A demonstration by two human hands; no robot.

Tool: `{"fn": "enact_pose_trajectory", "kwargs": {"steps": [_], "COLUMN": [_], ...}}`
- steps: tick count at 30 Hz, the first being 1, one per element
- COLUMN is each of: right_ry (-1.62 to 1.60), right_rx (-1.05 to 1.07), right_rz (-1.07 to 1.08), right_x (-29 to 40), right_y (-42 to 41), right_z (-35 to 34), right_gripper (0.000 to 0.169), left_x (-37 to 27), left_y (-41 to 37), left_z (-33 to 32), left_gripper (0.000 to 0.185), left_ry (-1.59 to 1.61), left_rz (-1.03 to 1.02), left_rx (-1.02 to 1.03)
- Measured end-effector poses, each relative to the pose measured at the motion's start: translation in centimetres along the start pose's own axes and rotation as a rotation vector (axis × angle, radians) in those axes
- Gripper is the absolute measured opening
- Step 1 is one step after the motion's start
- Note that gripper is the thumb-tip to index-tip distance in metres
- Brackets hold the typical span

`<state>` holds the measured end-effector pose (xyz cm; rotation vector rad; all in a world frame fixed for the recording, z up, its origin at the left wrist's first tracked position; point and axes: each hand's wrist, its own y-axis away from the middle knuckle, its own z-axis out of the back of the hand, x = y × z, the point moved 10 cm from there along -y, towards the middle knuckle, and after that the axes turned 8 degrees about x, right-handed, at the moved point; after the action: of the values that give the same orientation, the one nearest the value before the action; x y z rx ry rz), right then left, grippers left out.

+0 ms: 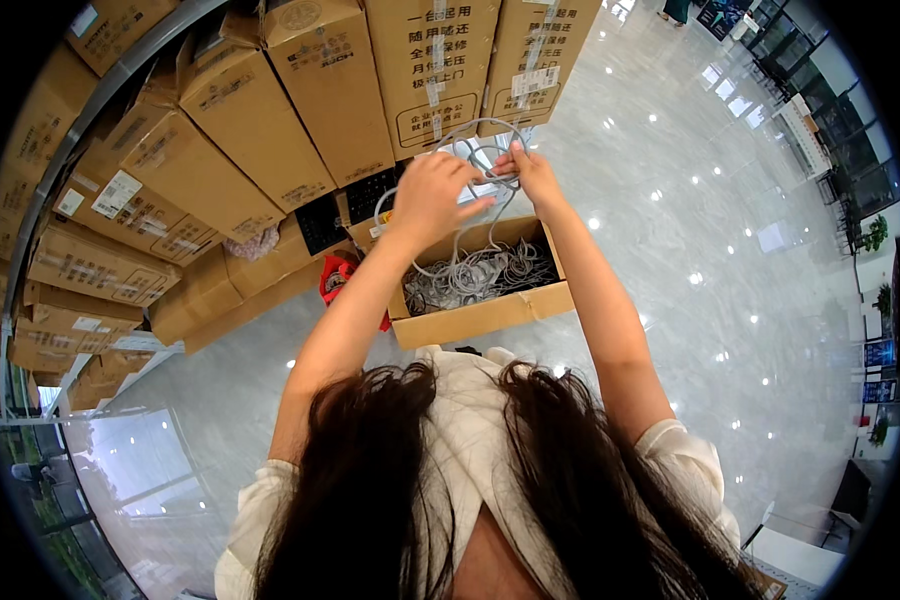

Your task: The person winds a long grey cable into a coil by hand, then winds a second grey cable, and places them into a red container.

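Observation:
A grey cable (481, 122) hangs in loose loops between my hands, above an open cardboard box (487, 319). My right hand (529, 174) grips the gathered loops between thumb and fingers. Beside those loops, my left hand (439, 196) has its thumb and fingers apart; whether it also holds a strand cannot be told. Strands run down from the loops into the box, where a tangle of grey and black cables (487, 274) lies. Clear plastic wrapping seems to lie among them.
Tall cardboard cartons (330, 90) stand in a row beyond the box and to the left. Black keyboards (321, 223) lie by their base. A red bag (336, 276) touches the box's left side. White items lie behind the cable loops. Glossy floor (690, 262) extends to the right.

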<state>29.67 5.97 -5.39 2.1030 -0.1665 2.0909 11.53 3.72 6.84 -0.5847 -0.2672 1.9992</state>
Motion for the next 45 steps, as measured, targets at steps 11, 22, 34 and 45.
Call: {"fn": "enact_pose_trajectory", "kwargs": {"steps": [11, 22, 34, 45], "right_ry": [-0.181, -0.403, -0.284, 0.702], "right_rx": [0.086, 0.065, -0.103, 0.033], "right_rz": [-0.106, -0.174, -0.241, 0.459], "right_x": [-0.2, -4.6, -6.7, 4.4], "right_y": [0.4, -0.3, -1.2, 3.6], "right_z": [-1.0, 1.2, 7.8, -5.2], "right_gripper": [0.036, 0.033, 0.031, 0.033], "left_x": [5.7, 7.3, 11.7, 11.7], "left_y": [1.2, 4.4, 10.5, 6.2], "left_z": [-6.8, -6.0, -3.9, -6.3], "left_gripper": [0.055, 0.030, 0.035, 0.038], "left_ry": [0.373, 0.375, 2.326, 1.859], "left_rz": [0.260, 0.358, -0.013, 0.485], "left_rx": [0.072, 0.241, -0.402, -0.400]}}
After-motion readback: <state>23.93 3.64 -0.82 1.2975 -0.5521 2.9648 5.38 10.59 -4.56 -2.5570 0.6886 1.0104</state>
